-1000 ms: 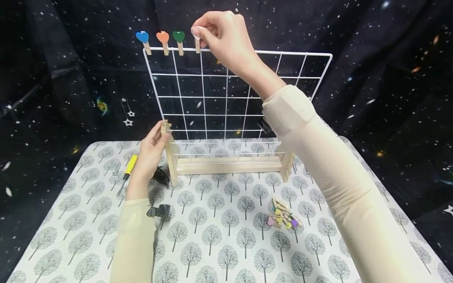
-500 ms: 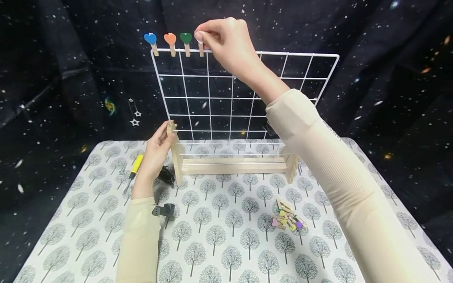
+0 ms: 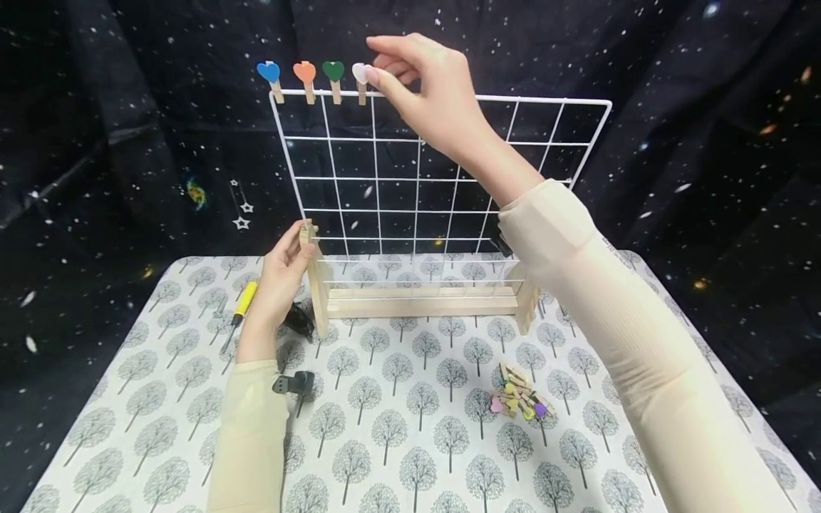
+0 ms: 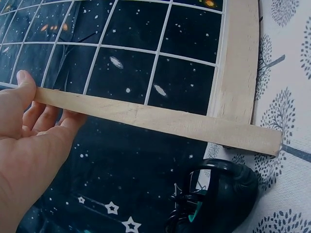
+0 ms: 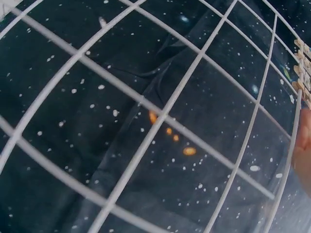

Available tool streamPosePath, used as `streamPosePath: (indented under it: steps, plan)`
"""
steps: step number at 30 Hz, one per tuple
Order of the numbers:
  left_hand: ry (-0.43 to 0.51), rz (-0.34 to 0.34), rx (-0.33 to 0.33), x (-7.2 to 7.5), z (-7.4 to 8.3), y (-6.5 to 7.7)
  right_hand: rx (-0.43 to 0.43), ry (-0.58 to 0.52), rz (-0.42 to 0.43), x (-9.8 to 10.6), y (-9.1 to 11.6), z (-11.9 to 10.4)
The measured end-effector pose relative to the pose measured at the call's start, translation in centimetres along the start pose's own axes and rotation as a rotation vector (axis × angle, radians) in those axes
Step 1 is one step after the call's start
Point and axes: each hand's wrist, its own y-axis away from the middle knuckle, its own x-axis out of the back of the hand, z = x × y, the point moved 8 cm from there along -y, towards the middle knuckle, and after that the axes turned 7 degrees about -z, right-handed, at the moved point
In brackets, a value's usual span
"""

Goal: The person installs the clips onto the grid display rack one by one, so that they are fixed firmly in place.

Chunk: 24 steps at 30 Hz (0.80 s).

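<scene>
A white wire grid [image 3: 415, 178] stands upright in a wooden stand [image 3: 423, 302]. My left hand [image 3: 276, 278] grips the top of the stand's left post [image 4: 146, 116], thumb on one side and fingers on the other. Along the grid's top wire sit heart clothespins: blue [image 3: 269, 72], orange [image 3: 304, 73], green [image 3: 333, 70] and white [image 3: 359, 73]. My right hand [image 3: 436, 89] is at the white one, its thumb tip at the heart's right edge and its index finger lifted away. Only a sliver of that hand shows at the right edge of the right wrist view.
Several loose heart clothespins [image 3: 521, 399] lie in a pile on the tree-print tablecloth [image 3: 385, 427], front right of the stand. A yellow-handled screwdriver [image 3: 245, 299] and a black object with a cord [image 4: 223, 194] lie left of the stand. A dark starry cloth [image 3: 128, 142] hangs behind.
My right hand has loosened its pinch on the white clothespin, the index finger moving up and away, leaving the clip on the wire. The left hand keeps its grip on the post.
</scene>
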Motion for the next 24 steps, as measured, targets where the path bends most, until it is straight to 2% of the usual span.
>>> streamPosePath:
  steps: [4, 7, 9, 13, 19, 21, 24]
  plan:
    - [0.006, 0.012, -0.010, 0.5, -0.5, -0.1, 0.063, -0.048, 0.084, 1.5, 2.8, -0.5]
    - [0.004, 0.013, -0.011, 0.5, 0.3, 0.2, 0.090, -0.084, 0.108, 1.6, 5.8, 0.7]
    - [0.010, 0.010, -0.020, 0.3, 1.0, 0.3, 0.129, -0.090, 0.101, 0.9, 8.0, 2.5]
    - [-0.001, 0.008, -0.018, 0.2, 1.5, 0.3, 0.109, -0.138, -0.010, -1.9, 13.9, 5.8]
    - [-0.029, 0.005, -0.001, 0.1, 1.3, 0.4, -0.096, -0.129, -0.269, -7.1, 24.8, 10.4]
    - [-0.024, 0.007, -0.004, 0.1, 1.4, 0.4, -0.129, -0.106, -0.338, -8.0, 28.1, 11.6]
    - [-0.010, 0.015, -0.010, 0.3, 1.4, 0.5, -0.160, -0.083, -0.407, -8.3, 32.1, 13.0]
